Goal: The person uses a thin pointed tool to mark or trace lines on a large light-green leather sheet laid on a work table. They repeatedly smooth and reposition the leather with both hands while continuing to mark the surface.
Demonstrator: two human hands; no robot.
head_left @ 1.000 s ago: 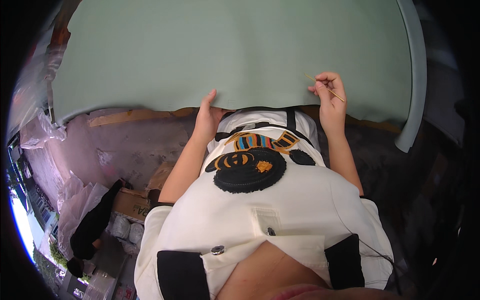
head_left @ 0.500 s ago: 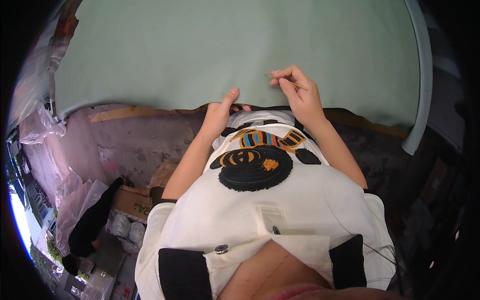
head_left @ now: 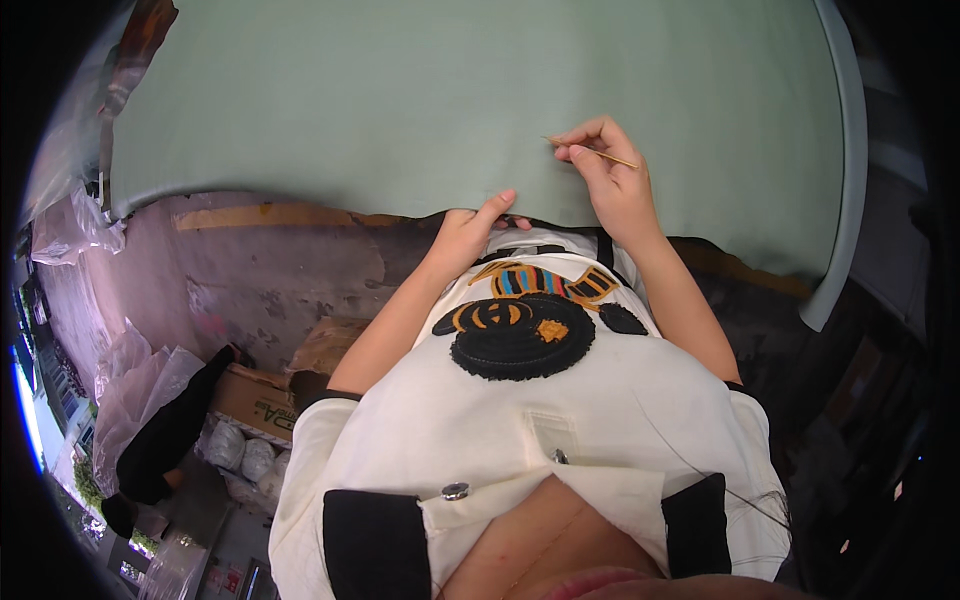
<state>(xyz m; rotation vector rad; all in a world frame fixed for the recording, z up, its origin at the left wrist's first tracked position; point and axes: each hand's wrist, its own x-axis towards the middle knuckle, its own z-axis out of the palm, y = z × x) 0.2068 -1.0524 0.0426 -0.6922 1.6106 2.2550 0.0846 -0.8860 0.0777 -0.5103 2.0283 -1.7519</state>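
A broad, pale green leather-like sheet (head_left: 380,110) covers the table in front of me, its wavy near edge at my waist. My left hand (head_left: 480,228) grips that edge, thumb on top and fingers curled beneath it, partly hidden. Just to the right and farther in, my right hand (head_left: 612,185) is closed on a thin gold-coloured pen (head_left: 618,161). The pen is held at a slant between thumb and fingers, its tip at or just above the sheet; contact is hard to make out.
A rolled green edge (head_left: 848,150) runs down the right side. Below on the left are crumpled clear plastic (head_left: 135,385), an open cardboard box (head_left: 250,402) and wrapped white bundles (head_left: 240,450). A person in black (head_left: 170,440) is at the lower left.
My left hand has slid to the right along the sheet's near edge, keeping its hold. My right hand has moved slightly right and farther in with the pen.
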